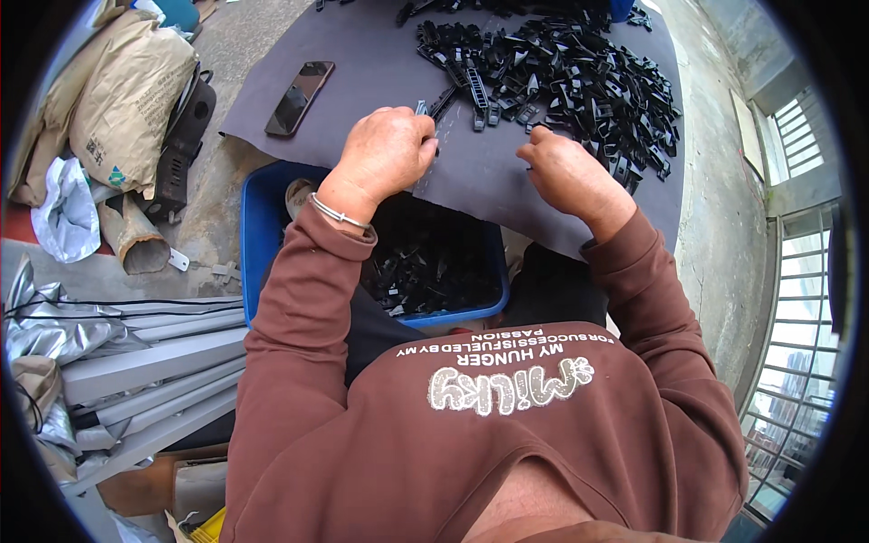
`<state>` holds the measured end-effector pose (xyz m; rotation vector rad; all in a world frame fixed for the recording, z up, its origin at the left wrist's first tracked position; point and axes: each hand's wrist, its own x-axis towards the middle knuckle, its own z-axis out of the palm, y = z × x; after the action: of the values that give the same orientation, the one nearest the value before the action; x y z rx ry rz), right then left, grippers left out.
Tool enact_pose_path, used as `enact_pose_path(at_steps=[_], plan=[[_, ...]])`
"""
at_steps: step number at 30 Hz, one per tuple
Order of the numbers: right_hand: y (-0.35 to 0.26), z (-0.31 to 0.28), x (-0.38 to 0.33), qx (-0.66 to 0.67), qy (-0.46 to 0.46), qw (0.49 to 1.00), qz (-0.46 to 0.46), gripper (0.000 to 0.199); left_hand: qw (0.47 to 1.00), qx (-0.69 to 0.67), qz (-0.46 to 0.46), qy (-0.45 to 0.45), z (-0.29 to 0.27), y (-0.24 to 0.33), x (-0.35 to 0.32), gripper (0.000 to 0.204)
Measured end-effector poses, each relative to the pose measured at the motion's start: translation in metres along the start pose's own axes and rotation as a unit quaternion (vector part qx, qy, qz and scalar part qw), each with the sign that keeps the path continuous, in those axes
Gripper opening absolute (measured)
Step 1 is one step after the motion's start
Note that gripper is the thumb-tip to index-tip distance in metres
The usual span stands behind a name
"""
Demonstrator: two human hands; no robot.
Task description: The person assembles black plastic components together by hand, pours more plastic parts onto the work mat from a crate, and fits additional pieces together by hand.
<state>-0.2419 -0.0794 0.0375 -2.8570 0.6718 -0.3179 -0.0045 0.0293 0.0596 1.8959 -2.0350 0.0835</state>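
Note:
My left hand point(387, 149), with a bracelet at the wrist, is closed above the near edge of the grey sheet-covered table point(362, 86). A small pale, shiny piece point(421, 107) shows at its fingertips, too little to name. Just beyond it lie long black plastic parts point(442, 102). My right hand point(575, 176) is closed in a pinch beside the near edge of a pile of black plastic parts point(579, 86). What its fingers hold, if anything, is hidden. Beneath my left forearm stands a blue bin point(503, 271) with more black parts inside.
A phone point(300, 98) lies on the table's left side. Paper sacks point(127, 100), a cardboard tube point(134, 240) and pale long profiles point(154, 362) crowd the floor on my left. To the right are a concrete floor point(724, 208) and a barred window point(792, 353).

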Motion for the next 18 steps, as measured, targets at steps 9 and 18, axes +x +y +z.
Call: enact_pose_path(at_steps=[9, 18], plan=[[-0.005, 0.038, -0.012, 0.077, 0.073, 0.994, 0.034, 0.023, 0.996, -0.040, 0.073, 0.014, 0.064, 0.008, 0.002, 0.027], [-0.001, 0.032, 0.009, 0.142, 0.115, 0.983, 0.021, 0.027, 0.994, -0.088, 0.001, 0.067, 0.057, -0.005, -0.017, 0.027]])
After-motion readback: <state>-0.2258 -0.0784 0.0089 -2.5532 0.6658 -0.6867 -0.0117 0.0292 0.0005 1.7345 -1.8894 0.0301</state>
